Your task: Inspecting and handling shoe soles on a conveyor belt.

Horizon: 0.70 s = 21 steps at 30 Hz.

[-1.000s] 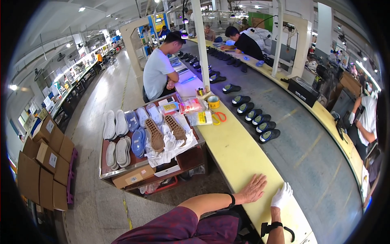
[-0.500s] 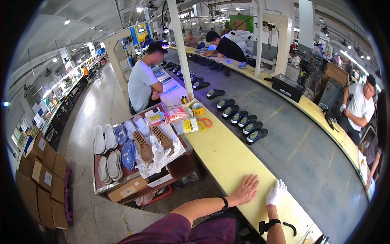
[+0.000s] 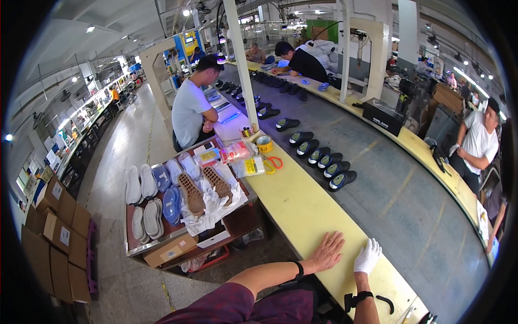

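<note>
The long, flat yellow table (image 3: 307,200) runs in front of the person, and both hands rest on it, palms down. The bare left hand (image 3: 327,251) has its fingers a little spread; the right hand (image 3: 368,256), in a white glove, has its fingers straight and close together. The palms are hidden. A curved black piece (image 3: 385,304) lies near the right wrist.

Farther up the table are scissors (image 3: 274,161) with red and yellow handles, their blades hard to see, a yellow tape roll (image 3: 264,142) with dark print, and a clear, crinkly bag (image 3: 249,166) with a yellow label. Beside the table, a tray (image 3: 133,237) holds bumpy brown soles (image 3: 191,194) on crumpled white paper (image 3: 210,215). Dark shoes (image 3: 341,181) sit on the smooth gray belt (image 3: 383,173). At the far left, cardboard boxes (image 3: 44,251) have white labels too small to read.
</note>
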Tool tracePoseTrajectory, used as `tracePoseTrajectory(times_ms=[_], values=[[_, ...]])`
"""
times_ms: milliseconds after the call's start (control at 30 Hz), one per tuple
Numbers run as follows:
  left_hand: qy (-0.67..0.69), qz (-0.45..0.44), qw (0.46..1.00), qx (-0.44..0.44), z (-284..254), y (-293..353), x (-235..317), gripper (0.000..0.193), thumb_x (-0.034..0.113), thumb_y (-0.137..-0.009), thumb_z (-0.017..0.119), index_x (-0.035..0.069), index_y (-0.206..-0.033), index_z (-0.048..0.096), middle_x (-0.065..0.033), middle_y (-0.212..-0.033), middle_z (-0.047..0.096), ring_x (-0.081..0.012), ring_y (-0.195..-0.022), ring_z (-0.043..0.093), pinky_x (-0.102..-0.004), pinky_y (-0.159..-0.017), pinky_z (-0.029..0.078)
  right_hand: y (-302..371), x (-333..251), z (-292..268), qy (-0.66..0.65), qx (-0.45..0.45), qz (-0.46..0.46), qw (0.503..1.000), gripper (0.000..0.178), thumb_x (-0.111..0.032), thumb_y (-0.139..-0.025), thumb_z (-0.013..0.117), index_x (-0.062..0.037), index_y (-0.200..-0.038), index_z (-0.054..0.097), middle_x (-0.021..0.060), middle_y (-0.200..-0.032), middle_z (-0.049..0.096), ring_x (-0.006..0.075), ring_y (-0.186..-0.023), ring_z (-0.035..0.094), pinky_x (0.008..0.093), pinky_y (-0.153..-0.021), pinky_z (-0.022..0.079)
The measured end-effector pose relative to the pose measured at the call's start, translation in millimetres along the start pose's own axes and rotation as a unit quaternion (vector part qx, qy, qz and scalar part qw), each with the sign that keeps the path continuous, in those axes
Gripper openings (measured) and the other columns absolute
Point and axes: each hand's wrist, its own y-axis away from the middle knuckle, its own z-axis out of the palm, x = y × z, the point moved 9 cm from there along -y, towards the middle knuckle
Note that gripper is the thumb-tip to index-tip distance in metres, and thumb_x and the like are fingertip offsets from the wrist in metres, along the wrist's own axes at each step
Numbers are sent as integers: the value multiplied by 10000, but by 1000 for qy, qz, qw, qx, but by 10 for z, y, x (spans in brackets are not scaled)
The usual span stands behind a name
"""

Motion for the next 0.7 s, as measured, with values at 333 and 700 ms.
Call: tracePoseTrajectory(times_ms=[333, 700], values=[[1, 8, 1000, 6, 40, -12, -19, 678, 371, -1120, 573, -77, -1619, 473, -281, -1777, 356, -429, -1703, 246, -645, -1384, 154, 27, -1, -3, 15, 17, -4, 1000, 480, -108, -987, 704, -4, -1451, 640, 197, -1554, 635, 403, -1499, 531, 573, -1337, 315], [-20, 8, 1000, 0, 51, -3, -38, 680, 361, -1098, 624, -61, -1611, 480, -277, -1745, 395, -453, -1670, 302, -652, -1360, 208, 38, -40, -80, 9, 53, -14, 998, 463, -107, -984, 705, 0, -1432, 655, 202, -1541, 643, 411, -1491, 535, 577, -1329, 322]])
